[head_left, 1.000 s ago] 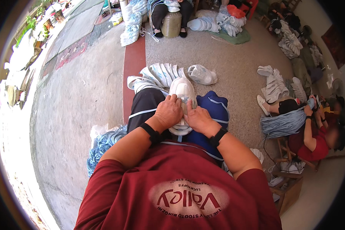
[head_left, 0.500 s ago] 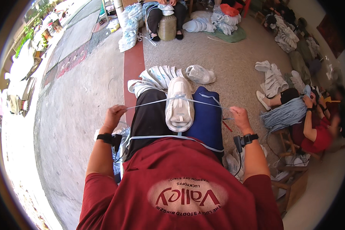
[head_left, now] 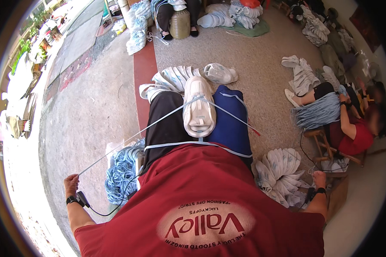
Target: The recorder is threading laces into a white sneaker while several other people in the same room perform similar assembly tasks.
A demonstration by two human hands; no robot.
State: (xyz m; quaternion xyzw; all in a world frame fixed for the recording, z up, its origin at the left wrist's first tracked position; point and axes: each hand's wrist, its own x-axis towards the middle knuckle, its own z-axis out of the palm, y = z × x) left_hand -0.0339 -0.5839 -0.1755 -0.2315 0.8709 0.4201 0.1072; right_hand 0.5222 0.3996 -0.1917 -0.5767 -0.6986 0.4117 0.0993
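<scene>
White shoe; toe pointing away

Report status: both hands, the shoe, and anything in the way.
Left hand out wide, gripping a pale blue lace, pulled taut. Right hand out wide; grip unclear. White shoe resting on lap, laces threaded through. Nothing blocking.

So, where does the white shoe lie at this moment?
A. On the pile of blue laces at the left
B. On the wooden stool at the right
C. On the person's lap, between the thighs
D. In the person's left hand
C: the white shoe rests on the lap between the thighs, while the left hand is stretched far out to the side, pulling a light blue lace taut.
</scene>
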